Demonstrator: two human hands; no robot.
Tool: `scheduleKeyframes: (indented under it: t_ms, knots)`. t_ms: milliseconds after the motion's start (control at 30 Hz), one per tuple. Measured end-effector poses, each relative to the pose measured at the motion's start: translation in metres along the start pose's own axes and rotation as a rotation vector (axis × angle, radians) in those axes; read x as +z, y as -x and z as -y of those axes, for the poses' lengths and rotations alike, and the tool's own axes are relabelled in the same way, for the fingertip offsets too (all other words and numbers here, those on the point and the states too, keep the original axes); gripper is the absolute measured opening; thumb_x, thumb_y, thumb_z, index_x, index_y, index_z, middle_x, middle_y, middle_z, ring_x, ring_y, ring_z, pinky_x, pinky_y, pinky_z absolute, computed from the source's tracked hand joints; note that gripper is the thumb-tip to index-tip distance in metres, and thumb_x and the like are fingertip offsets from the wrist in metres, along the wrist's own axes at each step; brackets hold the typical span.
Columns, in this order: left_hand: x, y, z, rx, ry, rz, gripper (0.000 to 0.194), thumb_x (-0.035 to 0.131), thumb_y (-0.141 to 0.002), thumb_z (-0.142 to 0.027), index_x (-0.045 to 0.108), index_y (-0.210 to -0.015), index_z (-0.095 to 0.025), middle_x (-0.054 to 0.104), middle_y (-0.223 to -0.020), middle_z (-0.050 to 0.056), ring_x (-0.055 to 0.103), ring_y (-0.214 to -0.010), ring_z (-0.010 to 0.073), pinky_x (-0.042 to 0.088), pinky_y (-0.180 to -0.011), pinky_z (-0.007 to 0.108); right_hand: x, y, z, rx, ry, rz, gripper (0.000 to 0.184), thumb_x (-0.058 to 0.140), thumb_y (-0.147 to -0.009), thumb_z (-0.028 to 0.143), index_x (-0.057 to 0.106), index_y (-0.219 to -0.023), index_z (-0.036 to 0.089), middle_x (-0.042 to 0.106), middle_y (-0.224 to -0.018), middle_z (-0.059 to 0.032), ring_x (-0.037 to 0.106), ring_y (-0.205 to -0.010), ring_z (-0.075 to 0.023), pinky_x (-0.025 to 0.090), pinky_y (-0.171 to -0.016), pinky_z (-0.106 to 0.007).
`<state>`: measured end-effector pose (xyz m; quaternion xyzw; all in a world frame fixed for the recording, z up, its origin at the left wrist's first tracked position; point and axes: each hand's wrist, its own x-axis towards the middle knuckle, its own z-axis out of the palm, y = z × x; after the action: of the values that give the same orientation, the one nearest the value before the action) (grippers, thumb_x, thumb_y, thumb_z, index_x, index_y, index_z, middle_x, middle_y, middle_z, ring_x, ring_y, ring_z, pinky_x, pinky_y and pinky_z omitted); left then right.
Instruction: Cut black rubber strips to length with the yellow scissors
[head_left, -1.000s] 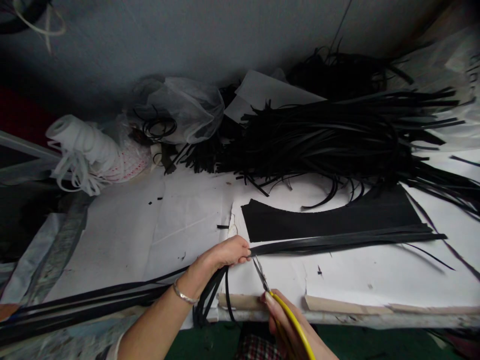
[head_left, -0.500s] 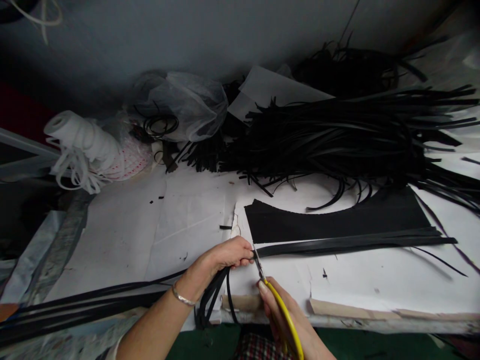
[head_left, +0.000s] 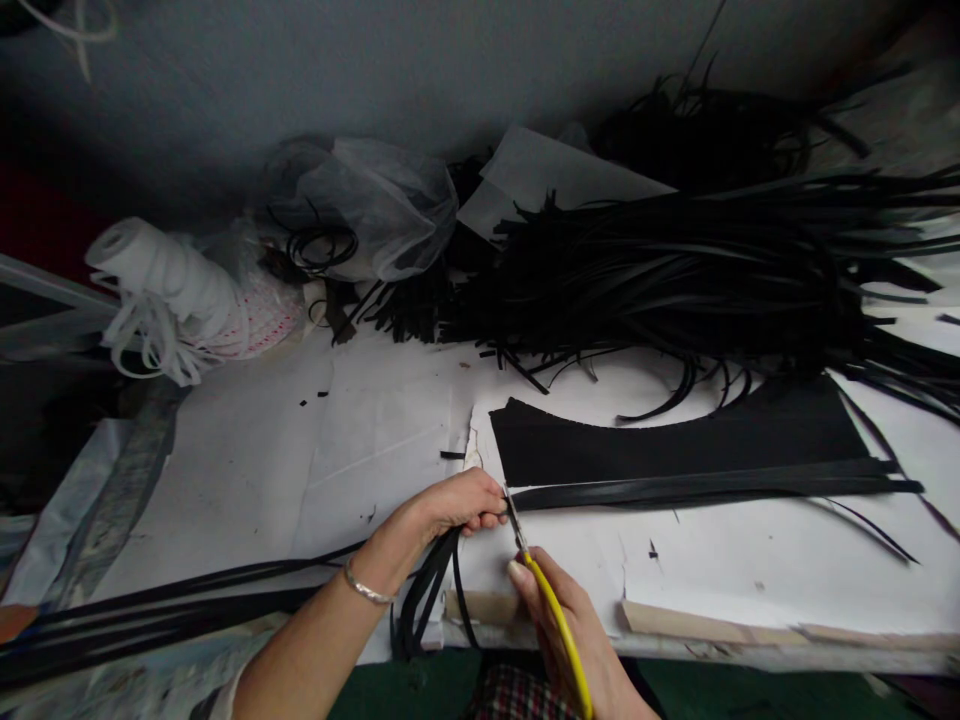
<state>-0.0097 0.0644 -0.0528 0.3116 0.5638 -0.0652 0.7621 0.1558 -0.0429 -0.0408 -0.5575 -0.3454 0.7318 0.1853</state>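
My left hand is closed around a bundle of black strips, which runs right along the table and hangs in loose ends below my wrist. In my right hand is a pair of scissors with yellow handles. Their metal blades sit at the bundle, just right of my left fingertips. Whether the blades are fully closed is hard to make out. Directly behind the strips lies a flat black sheet with a curved upper edge.
A large heap of black strips lies at the back right. Clear plastic bags and a white roll of tape stand at the back left. More long black strips cross the left front edge. White paper covers the table.
My right hand and the scissor handles have shifted slightly left and up, and the yellow handles look closer together. My left hand keeps its hold on the strips.
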Motion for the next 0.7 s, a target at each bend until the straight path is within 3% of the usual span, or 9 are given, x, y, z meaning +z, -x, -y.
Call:
scheduleKeyframes:
  t_ms: [333, 500, 600, 700]
  knots:
    - [-0.002, -0.001, 0.000, 0.007, 0.040, 0.027, 0.018, 0.056, -0.064, -0.031, 0.055, -0.066, -0.013, 0.044, -0.048, -0.006, 0.028, -0.036, 0.0024, 0.019, -0.037, 0.017, -0.005, -0.009, -0.012, 0.020, 0.097, -0.019, 0.045, 0.049, -0.083, 0.063, 0.049, -0.076, 0.019, 0.035, -0.062, 0.0050, 0.031, -0.059, -0.0110, 0.029, -0.055, -0.023]
    - [-0.008, 0.012, 0.001, 0.020, 0.042, 0.022, 0.026, 0.059, -0.064, -0.039, 0.055, -0.068, -0.013, 0.044, -0.051, -0.006, 0.028, -0.038, 0.0024, 0.019, -0.038, 0.018, -0.020, 0.002, -0.001, 0.016, 0.229, 0.127, 0.041, 0.051, -0.084, 0.059, 0.056, -0.084, 0.019, 0.043, -0.062, 0.0040, 0.038, -0.061, -0.0125, 0.032, -0.058, -0.023]
    - [-0.001, 0.034, -0.005, 0.106, 0.029, 0.041, 0.030, 0.058, -0.069, -0.044, 0.052, -0.073, -0.014, 0.042, -0.055, -0.007, 0.027, -0.041, 0.0022, 0.020, -0.040, 0.019, -0.045, 0.029, 0.001, -0.021, 0.273, 0.187, 0.041, 0.054, -0.082, 0.056, 0.062, -0.101, 0.020, 0.054, -0.069, 0.0012, 0.047, -0.066, -0.0154, 0.038, -0.061, -0.024]
    - [0.023, 0.062, -0.010, 0.236, 0.004, 0.032, 0.036, 0.055, -0.078, -0.051, 0.049, -0.076, -0.015, 0.041, -0.060, -0.006, 0.028, -0.047, 0.0031, 0.020, -0.044, 0.018, -0.099, 0.067, 0.003, -0.070, 0.300, 0.013, 0.047, 0.059, -0.080, 0.052, 0.060, -0.115, 0.021, 0.062, -0.082, -0.0025, 0.054, -0.073, -0.0180, 0.043, -0.066, -0.025]
